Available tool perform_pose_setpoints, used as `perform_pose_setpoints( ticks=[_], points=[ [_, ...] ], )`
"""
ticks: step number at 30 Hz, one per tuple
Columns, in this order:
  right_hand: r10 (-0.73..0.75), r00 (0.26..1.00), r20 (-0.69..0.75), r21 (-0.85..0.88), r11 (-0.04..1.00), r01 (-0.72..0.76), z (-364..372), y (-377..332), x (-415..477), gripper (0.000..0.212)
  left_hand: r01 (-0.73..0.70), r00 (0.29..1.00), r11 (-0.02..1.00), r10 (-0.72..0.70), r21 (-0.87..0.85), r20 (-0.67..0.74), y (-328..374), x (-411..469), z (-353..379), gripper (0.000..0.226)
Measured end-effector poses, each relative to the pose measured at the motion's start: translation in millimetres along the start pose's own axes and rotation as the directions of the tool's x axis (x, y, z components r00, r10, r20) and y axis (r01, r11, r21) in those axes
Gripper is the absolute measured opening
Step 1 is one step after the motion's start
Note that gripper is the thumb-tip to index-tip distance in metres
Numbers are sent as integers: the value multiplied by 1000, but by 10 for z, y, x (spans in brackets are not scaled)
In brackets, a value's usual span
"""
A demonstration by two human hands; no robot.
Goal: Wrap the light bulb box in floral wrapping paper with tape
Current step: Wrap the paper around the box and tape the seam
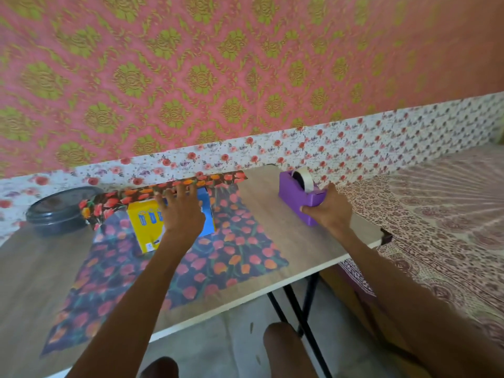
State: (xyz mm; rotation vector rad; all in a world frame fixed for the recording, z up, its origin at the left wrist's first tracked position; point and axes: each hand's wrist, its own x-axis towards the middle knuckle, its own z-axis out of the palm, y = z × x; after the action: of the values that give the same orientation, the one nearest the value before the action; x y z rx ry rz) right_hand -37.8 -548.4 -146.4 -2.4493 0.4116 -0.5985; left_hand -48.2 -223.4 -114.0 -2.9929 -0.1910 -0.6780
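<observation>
Bare table [261, 214] between my left hand [182, 211] and my right hand [331, 211]: open lane there. Right side blocked by tape dispenser [301, 197], near the table's right edge. Far left, dark round container [58, 210] sits beside the wrapping paper [231, 249]. Wall [245, 64] closes off the far edge. Near edge of table open.

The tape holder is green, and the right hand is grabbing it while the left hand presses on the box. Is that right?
Not quite. The tape holder is purple, not green, as the head view shows. The rest holds: the right hand grips it on the table, while the left hand presses on the yellow and blue box lying on the floral paper.
</observation>
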Motion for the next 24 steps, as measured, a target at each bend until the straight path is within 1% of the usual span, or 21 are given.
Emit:
perform_pose_setpoints(
  ticks=[3,6,7,9,10,12,14,17,18,22,24],
  points=[
    [-26,999,31,14,1000,25,126,-207,-59,85,-3,1000,1000,3,-29,9,-18,27,-21,55],
    [-33,997,71,81,996,27,255,-402,-67,90,-12,1000,999,12,-49,4,-43,38,-28,55],
    [-42,995,94,115,993,31,290,-444,-50,91,-15,1000,998,15,-55,2,-48,31,-28,55],
    [-49,979,199,222,975,4,321,-528,0,92,-24,1000,998,23,-57,-14,-67,10,-13,54],
    [-24,965,263,273,961,-50,305,-575,31,87,-28,999,998,27,-58,-22,-78,3,-6,53],
    [55,932,359,353,916,-190,266,-640,137,64,-35,999,997,33,-72,-28,-112,9,5,51],
    [151,889,433,423,836,-349,205,-679,264,45,-44,999,995,41,-92,-34,-142,25,-1,49],
    [223,800,556,414,761,-500,29,-722,344,17,-47,999,992,45,-115,-20,-174,45,-19,50],
    [229,771,594,400,748,-530,-29,-741,354,13,-52,999,991,49,-120,-24,-187,42,-16,50],
    [204,700,685,327,772,-545,-169,-863,413,12,-62,997,990,57,-128,-46,-219,47,-4,47],
    [206,680,704,292,789,-541,-163,-901,477,26,-61,998,989,56,-132,-42,-214,49,-9,47]
  ],
)
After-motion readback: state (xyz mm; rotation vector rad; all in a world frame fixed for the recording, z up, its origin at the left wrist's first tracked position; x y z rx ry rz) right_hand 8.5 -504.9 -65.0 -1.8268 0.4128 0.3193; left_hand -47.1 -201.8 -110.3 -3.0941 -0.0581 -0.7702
